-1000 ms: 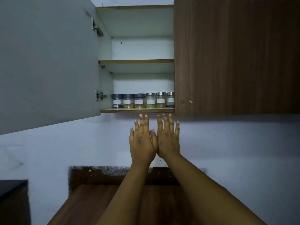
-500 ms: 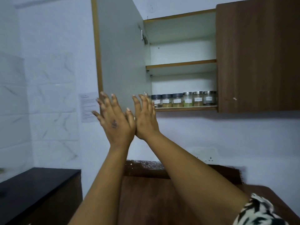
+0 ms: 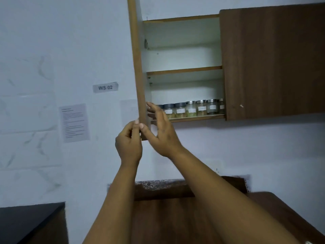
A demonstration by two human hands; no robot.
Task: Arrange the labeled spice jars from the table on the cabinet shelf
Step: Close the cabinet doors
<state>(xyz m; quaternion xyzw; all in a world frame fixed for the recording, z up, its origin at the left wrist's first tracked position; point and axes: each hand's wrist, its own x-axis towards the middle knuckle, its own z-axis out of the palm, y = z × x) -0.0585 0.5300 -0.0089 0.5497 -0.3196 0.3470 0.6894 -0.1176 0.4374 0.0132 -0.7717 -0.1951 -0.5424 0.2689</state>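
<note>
Spice jars [image 3: 191,108]: clear glass, white labels, upright in one row on the cabinet's bottom shelf [image 3: 198,118]; dark lids left, silver lids right; yellow, green and dark contents.

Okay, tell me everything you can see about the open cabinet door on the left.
The open cabinet door appears nearly edge-on as a tall brown wood-look strip, swung out from the cabinet's left side. The left hand pinches its lower corner; the right hand lies against its inner side. Spice jars stand on the bottom shelf behind.

head cam – looks up at cabinet [image 3: 182,71] – close
</note>
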